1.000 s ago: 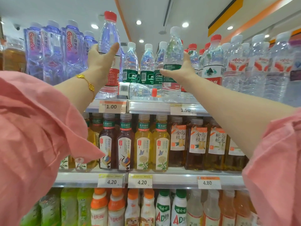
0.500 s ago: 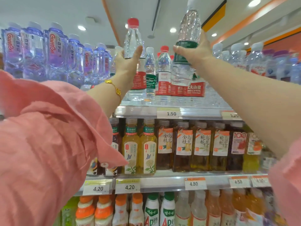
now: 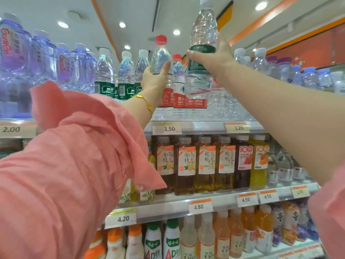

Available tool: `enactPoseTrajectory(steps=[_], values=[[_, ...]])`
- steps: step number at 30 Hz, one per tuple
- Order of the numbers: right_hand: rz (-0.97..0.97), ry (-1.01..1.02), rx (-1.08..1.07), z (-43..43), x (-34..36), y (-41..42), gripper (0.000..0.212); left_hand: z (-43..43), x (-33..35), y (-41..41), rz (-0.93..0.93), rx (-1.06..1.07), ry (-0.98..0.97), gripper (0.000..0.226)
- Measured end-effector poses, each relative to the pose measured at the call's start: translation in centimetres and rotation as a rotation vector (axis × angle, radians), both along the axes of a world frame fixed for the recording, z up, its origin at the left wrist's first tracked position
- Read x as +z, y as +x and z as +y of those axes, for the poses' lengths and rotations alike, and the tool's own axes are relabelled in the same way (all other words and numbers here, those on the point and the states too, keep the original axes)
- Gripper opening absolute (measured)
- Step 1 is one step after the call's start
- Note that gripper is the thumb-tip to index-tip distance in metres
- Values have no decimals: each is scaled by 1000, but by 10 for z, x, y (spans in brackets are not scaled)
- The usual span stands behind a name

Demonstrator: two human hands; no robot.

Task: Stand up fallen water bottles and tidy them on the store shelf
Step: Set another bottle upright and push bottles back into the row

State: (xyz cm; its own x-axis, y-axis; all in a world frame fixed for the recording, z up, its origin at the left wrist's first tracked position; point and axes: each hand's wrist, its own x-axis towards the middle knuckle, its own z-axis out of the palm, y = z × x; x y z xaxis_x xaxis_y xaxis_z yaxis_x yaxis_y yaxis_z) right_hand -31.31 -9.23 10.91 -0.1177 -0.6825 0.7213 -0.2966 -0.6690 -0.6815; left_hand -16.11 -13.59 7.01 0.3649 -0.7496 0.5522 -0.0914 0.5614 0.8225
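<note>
Placing step, top shelf. You hold two water bottles upright at once, both raised clear of the shelf (image 3: 205,126). Your left hand (image 3: 155,76) has its fingers clamped round the middle of the red-capped bottle (image 3: 161,58), thumb up its near side, in front of the row of red-labelled bottles (image 3: 179,85). Your right hand (image 3: 214,57) grips the green-labelled bottle (image 3: 202,51) at its label, fingers wrapped behind it and thumb across the front; this bottle is higher, its cap cut off by the top of the view, its base hanging above the red-labelled row.

Both arms reach up and forward, nearly straight, the left wrist with a gold bracelet (image 3: 146,102), the pink sleeve (image 3: 74,156) fallen back.

The next move likely calls for sorting by label: lower the red-capped bottle into its matching row, and carry the green-labelled one left to the green-labelled group (image 3: 112,79). Set each base flat before letting go, since neighbours standing close could tip.
</note>
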Motion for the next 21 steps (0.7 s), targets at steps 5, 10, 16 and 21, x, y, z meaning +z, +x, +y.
enactPoseTrajectory(steps=[5,10,16,21], values=[[30,39,-23,-9,-9,-7,106,-1,1,-10,-116,78,51,86],[39,27,-33,-11,-15,-11,101,-3,-7,-15,-187,164,107,88],[15,50,-17,-10,-15,-14,105,-7,-24,-19,-282,159,119,85],[-32,48,19,-7,-17,-14,106,3,-55,-18,-677,483,111,76]])
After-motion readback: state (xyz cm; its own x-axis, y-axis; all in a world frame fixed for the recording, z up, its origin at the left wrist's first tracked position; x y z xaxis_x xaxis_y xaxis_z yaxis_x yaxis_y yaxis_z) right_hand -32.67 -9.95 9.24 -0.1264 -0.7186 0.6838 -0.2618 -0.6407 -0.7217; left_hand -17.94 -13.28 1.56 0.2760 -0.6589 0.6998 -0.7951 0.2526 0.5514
